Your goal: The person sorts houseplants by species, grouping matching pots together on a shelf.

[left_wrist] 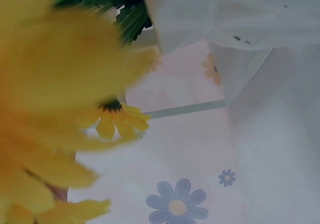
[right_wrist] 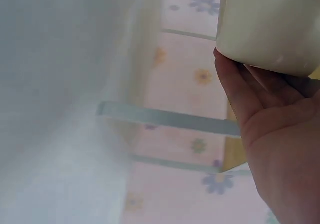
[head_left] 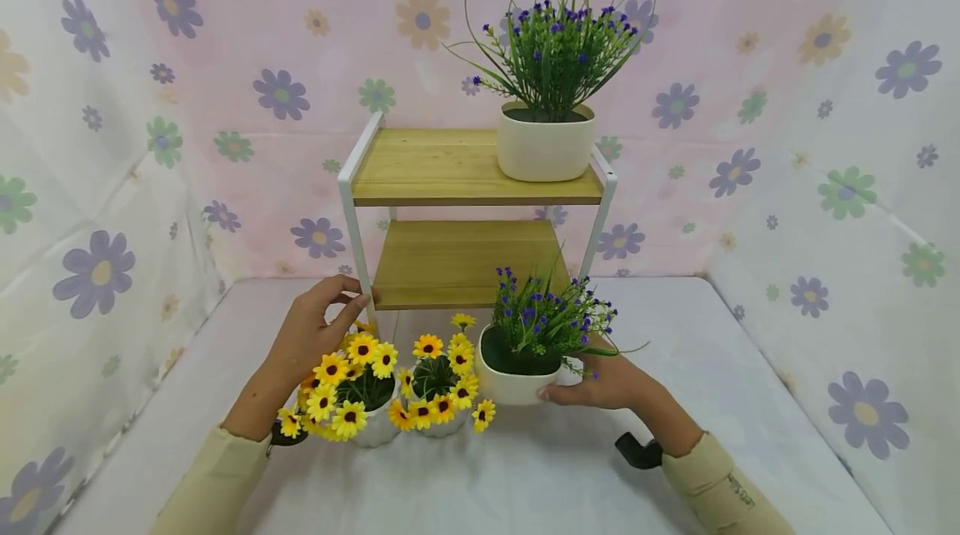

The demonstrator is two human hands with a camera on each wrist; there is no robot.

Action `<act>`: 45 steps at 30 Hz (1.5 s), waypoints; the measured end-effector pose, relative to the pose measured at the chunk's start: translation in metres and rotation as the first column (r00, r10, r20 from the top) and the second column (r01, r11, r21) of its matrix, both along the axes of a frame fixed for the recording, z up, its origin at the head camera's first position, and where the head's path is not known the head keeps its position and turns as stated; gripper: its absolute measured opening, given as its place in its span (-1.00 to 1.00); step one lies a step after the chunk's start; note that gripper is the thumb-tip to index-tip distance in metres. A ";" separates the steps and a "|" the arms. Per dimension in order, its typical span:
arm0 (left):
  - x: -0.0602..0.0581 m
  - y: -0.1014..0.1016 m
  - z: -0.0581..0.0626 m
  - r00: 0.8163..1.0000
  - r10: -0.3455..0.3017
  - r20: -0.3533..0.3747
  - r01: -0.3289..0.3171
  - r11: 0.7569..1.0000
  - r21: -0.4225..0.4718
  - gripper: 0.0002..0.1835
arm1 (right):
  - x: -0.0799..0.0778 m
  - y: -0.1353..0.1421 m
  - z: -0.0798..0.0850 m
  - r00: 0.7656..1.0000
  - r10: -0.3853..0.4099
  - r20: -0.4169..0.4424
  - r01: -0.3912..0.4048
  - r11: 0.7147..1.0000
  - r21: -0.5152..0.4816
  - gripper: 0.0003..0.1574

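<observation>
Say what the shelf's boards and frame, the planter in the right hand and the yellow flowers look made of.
Shelf boards: low-sheen wood or laminate, with streaky grain.
Shelf frame: probably white-painted metal, smooth and slim, though plastic is possible.
Planter in the right hand: smooth cream plastic or glazed ceramic; faint highlights suggest slight gloss.
Yellow flowers: perhaps matte fabric; petals look thin.

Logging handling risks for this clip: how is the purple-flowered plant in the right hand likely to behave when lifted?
Its cream pot looks rigid and smooth, so it could slip if the right hand loosens. The thin leaves look flexible and would probably bend against the shelf. Because those leaves rise above the pot, a high push might tip it.
</observation>
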State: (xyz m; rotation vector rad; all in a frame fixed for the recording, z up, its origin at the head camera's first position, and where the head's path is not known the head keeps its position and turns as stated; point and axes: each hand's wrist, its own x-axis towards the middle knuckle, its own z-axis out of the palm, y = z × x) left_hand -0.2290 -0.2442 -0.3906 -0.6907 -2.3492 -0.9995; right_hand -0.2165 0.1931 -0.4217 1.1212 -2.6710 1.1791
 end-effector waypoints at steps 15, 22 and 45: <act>-0.001 -0.001 -0.001 1.000 -0.027 -0.002 0.027 1.000 0.011 -0.87 | 0.012 -0.016 0.069 0.980 -0.138 0.145 0.132 0.990 0.052 0.27; -0.002 -0.002 -0.003 1.000 -0.008 -0.008 0.008 1.000 0.002 -0.84 | 0.003 -0.022 0.092 0.999 0.033 0.016 -0.031 0.989 -0.145 0.12; -0.003 0.000 -0.002 0.999 -0.035 0.007 0.035 0.999 0.022 -0.87 | -0.016 -0.073 0.188 0.970 0.149 -0.191 -0.210 0.911 -0.355 0.39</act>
